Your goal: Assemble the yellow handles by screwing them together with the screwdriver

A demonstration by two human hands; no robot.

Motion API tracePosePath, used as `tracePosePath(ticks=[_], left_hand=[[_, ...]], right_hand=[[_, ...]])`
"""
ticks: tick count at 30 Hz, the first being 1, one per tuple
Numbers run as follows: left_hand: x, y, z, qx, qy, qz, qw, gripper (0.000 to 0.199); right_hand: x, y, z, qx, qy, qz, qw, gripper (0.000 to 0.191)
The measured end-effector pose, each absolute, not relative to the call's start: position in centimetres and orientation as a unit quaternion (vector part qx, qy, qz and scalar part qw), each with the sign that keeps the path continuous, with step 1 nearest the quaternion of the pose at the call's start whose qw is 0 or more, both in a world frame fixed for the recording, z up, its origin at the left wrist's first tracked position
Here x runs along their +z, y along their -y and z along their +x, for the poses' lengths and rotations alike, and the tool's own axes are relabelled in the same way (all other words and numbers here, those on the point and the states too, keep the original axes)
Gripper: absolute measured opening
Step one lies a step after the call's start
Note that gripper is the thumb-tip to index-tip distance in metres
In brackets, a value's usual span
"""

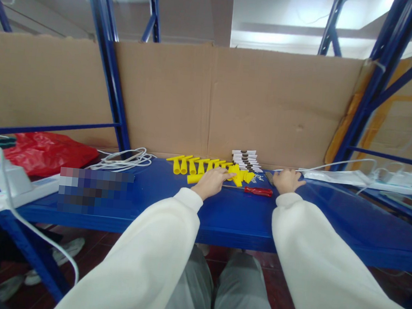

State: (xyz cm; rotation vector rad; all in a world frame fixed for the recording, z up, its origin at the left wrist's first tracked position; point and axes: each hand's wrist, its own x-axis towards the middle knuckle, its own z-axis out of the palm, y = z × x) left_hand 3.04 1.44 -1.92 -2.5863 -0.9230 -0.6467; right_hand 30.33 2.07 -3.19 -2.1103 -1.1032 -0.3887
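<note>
My left hand (211, 181) is over the blue shelf, fingers stretched to the right against a loose group of yellow plastic pieces (240, 176). Beneath its wrist side lies a yellow tube (193, 178). Behind it stands a row of yellow T-shaped pieces (183, 165), each with a round hollow stem. My right hand (286, 180) rests palm down with fingers apart, beside a small greyish flat item (269, 177) whose kind I cannot make out. Between the hands lies a screwdriver (258, 191) with a red handle. White strips with dark middles (245, 159) lie stacked behind.
A cardboard panel (269, 102) closes the back between blue uprights. To the left are a red plastic bag (51, 152), coiled white cable (127, 159) and a white power strip (23, 194). At right lies a white packet (338, 176) among cables. The shelf's front edge (234, 240) faces me.
</note>
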Motion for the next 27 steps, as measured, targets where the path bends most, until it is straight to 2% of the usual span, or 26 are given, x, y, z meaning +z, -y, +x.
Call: tracePosePath(ticks=[3, 7, 13, 16, 27], left_hand=[[-1.9, -1.5, 3.0, -0.230, 0.317, -0.906, 0.162, 0.052], [-1.9, -1.5, 3.1, -0.241, 0.314, -0.904, 0.163, 0.044], [-2.1, -1.7, 3.2, -0.260, 0.297, -0.903, 0.169, 0.041], [-2.3, -1.9, 3.1, -0.263, 0.289, -0.906, 0.163, 0.039], [-2.1, -1.7, 3.1, -0.263, 0.303, -0.906, 0.137, 0.039]], right_hand=[[-2.6, -1.9, 29.1, -0.247, 0.530, -0.724, 0.367, 0.036], [-2.1, -1.5, 26.7, -0.339, 0.682, -0.571, 0.307, 0.043], [-2.4, -1.6, 24.3, -0.348, 0.817, -0.423, 0.181, 0.053], [-2.4, -1.7, 24.3, -0.340, 0.838, -0.399, 0.153, 0.053], [-1.9, -1.0, 24.3, -0.326, 0.836, -0.406, 0.171, 0.045]])
